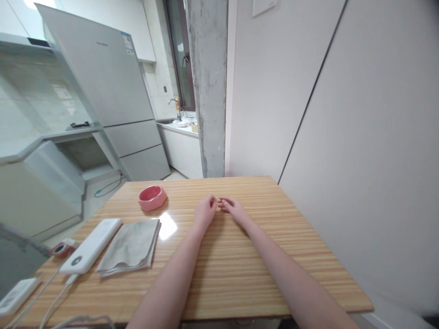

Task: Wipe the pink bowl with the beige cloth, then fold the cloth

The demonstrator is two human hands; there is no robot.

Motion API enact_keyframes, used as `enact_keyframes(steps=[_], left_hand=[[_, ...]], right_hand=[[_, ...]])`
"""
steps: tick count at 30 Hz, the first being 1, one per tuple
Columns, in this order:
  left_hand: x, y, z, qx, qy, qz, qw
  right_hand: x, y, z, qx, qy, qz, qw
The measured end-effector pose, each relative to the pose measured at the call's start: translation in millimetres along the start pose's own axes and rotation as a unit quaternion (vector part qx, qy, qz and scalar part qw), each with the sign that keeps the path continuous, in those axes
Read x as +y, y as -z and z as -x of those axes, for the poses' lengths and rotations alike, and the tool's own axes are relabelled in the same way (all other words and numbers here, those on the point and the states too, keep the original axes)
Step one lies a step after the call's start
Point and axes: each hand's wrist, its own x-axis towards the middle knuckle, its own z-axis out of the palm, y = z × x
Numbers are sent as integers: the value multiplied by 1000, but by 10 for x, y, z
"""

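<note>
Both arms reach forward over the wooden table point(240, 274), and my two hands meet near its middle. My left hand point(206, 211) is curled into a loose fist, its thumb side facing right, with nothing visible in it. Just to the right, my right hand point(233, 209) has its fingers bent slightly and a little apart, pointing toward the left hand. Nothing shows between those fingers. The fingertips come very close to the left hand; whether they touch I cannot tell. A pink bowl point(152, 198) stands to the left of the hands.
On the left lie a folded grey cloth point(132, 244), a white power bank point(92, 244) with cables, a reddish roll point(61, 249) and a white device point(18, 296). A wall point(343, 183) borders the right side. A fridge point(99, 68) stands beyond.
</note>
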Motion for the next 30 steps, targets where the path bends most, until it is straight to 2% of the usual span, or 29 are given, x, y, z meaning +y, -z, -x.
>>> enact_keyframes(steps=[2, 4, 5, 7, 9, 11, 14, 17, 21, 26, 30], left_hand=[[-211, 258, -140, 69, -1, -31, 997], [-474, 475, -267, 183, 72, -76, 978], [-602, 546, -313, 208, 103, -102, 967], [-810, 605, -361, 205, 156, -131, 957], [-940, 585, -367, 184, 172, -145, 957], [-1009, 551, -357, 184, 163, -155, 957], [-1049, 536, -352, 177, 109, -158, 965], [-988, 515, -365, 138, 53, -116, 982], [-670, 339, -345, 72, -51, -13, 996], [-169, 40, -156, -15, -148, 56, 987], [-4, -78, -14, -78, -212, 81, 971]], right_hand=[[-6, 26, -17, 28, -37, -40, 998], [-18, 49, -31, 44, -61, -64, 995], [-26, 58, -36, 46, -69, -71, 994], [-47, 68, -39, 42, -82, -79, 993], [-69, 70, -36, 39, -89, -83, 992], [-83, 67, -31, 37, -90, -83, 992], [-78, 62, -34, 35, -87, -74, 993], [-44, 63, -54, 45, -79, -71, 993], [6, 71, -88, 87, -59, -71, 992], [30, 87, -93, 140, 1, -41, 989], [19, 73, -78, 136, 44, -33, 989]])
